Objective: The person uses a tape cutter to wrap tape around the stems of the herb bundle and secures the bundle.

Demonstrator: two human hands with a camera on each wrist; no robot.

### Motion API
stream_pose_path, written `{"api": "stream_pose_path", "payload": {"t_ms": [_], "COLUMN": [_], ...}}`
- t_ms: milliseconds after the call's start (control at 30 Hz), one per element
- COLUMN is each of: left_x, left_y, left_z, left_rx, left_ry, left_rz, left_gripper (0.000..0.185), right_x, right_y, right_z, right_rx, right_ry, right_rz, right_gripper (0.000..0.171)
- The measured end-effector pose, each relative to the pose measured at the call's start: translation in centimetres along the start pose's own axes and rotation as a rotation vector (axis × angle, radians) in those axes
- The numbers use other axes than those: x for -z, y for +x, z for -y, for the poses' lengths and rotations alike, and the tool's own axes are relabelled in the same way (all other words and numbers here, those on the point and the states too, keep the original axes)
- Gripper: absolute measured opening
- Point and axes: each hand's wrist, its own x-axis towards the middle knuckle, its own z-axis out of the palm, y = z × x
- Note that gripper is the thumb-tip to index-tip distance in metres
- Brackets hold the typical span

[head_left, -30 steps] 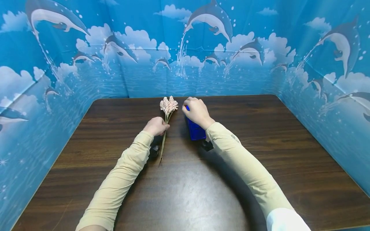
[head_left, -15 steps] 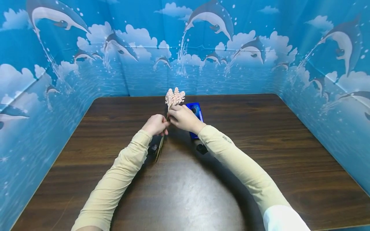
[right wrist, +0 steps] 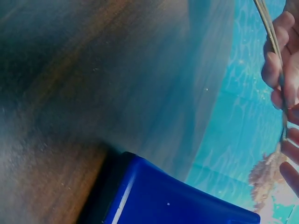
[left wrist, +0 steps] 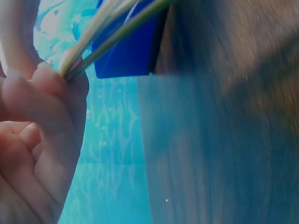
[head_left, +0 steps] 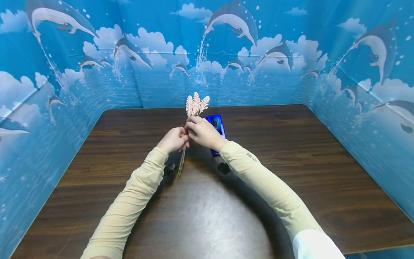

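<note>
A small bunch of pale pink flower sprigs (head_left: 196,104) stands heads-up over the middle of the table, its thin stems (head_left: 182,165) slanting down below the hands. My left hand (head_left: 174,139) pinches the stems between thumb and fingers; the left wrist view shows the stems (left wrist: 119,42) coming out of the fingertips. Just above it, my right hand (head_left: 203,131) has its fingers curled at the stems below the flower heads, partly hiding them. In the right wrist view, the flower heads (right wrist: 268,179) hang at the lower right beside the right fingers (right wrist: 290,175).
A blue rectangular container (head_left: 216,124) with a dark opening stands behind the right wrist, partly hidden. Small black objects (head_left: 224,168) show under both wrists. The dark wooden table (head_left: 275,172) is surrounded by blue dolphin-print cloth (head_left: 155,86).
My right hand has left the blue container and moved left to the stems. The bunch has risen slightly and shifted right at its heads; my left hand stays on it.
</note>
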Motion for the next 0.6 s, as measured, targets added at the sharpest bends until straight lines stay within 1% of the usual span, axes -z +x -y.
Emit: {"api": "stream_pose_path", "payload": {"t_ms": [167, 233, 300, 400, 467, 533, 600], "left_x": [-0.5, -0.8, -0.9, -0.8, -0.6, -0.3, 0.0], "left_y": [-0.4, -0.6, -0.8, -0.7, -0.5, -0.3, -0.4], "left_z": [-0.3, -0.4, -0.4, -0.5, -0.6, -0.9, -1.1], "left_rx": [-0.036, -0.041, -0.051, -0.057, -0.064, -0.073, -0.092], "left_ry": [-0.143, -0.174, -0.187, -0.186, -0.16, -0.122, -0.064], "left_rz": [0.016, 0.008, -0.014, -0.045, -0.066, -0.079, -0.094], "left_gripper": [0.013, 0.013, 0.013, 0.014, 0.015, 0.017, 0.018], "right_x": [-0.4, -0.7, -1.0, -1.1, -0.8, -0.3, 0.2], "right_y": [-0.2, -0.4, -0.5, -0.6, -0.6, -0.7, -0.8], "right_z": [0.0, 0.0, 0.1, 0.0, -0.3, -0.6, -0.8], "right_rx": [-0.056, -0.081, -0.085, -0.05, 0.0, 0.057, 0.121], "right_ry": [0.03, 0.038, 0.031, -0.027, -0.084, -0.131, -0.166], "right_rz": [-0.069, -0.087, -0.12, -0.183, -0.216, -0.221, -0.198], "right_gripper": [0.014, 0.014, 0.014, 0.013, 0.012, 0.012, 0.012]}}
